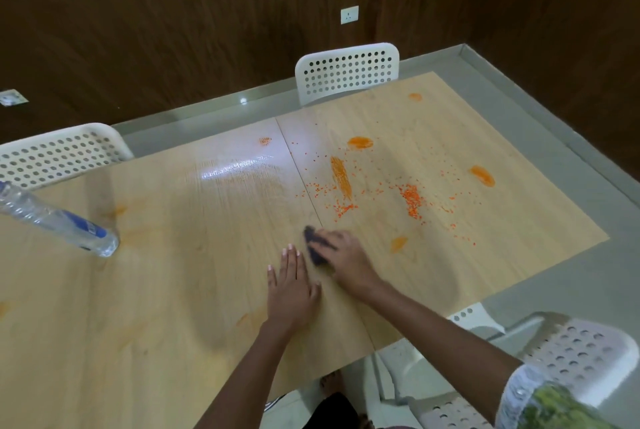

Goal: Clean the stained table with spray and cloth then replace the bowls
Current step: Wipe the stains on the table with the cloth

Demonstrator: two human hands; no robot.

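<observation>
A dark blue cleaning cloth (316,244) is gripped in the right hand (341,257) and pressed against the light wood-grain table (166,290), near the seam between its two panels. Its fingers are curled over the cloth, which shows only at their left edge. The left hand (292,285) is laid flat just beside it, palm down, fingers straight and slightly spread, holding nothing. Orange smears (341,175) and scattered orange crumbs (412,200) are seen across the right-hand panel beyond the cloth, while a wet, glossy patch (239,169) is visible on the left panel. A clear plastic bottle with a blue label (52,217) is stood at the table's left edge, well apart from both hands. White perforated plastic chairs (346,70) are drawn up along the far side and at the near right corner. The table is set on a grey tiled floor (554,137), against dark brown wood-panelled walls (173,13) fitted with a white socket (349,14).
</observation>
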